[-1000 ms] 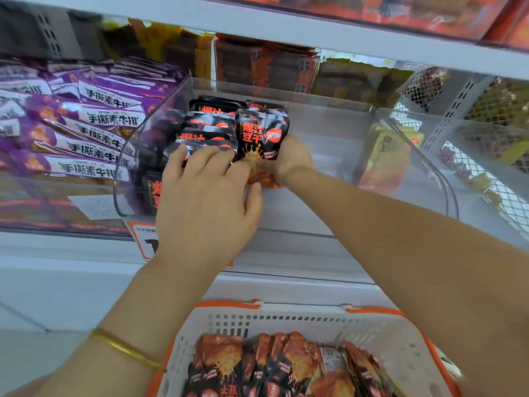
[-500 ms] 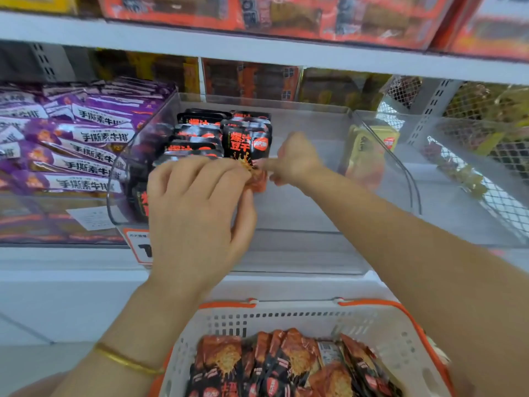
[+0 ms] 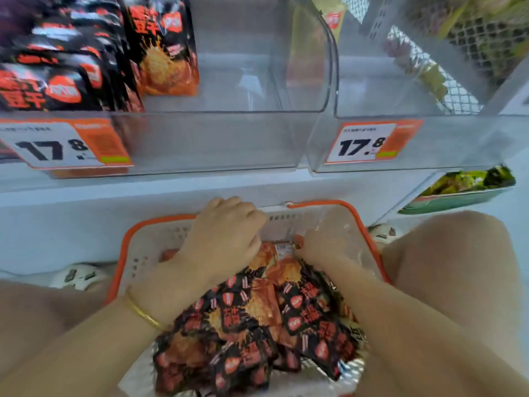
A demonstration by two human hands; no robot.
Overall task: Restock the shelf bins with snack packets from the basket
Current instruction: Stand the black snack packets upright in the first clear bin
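A shop: price tags (image 3: 372, 143) front clear shelf bins (image 3: 229, 138).

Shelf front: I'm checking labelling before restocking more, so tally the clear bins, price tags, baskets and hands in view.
Clear bins: 2
Price tags: 2
Basket: 1
Hands: 2
Total: 7

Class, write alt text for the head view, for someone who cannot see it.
A left hand and a right hand are down in a white, orange-rimmed basket of black-and-red snack packets. Above, a clear shelf bin holds matching packets.
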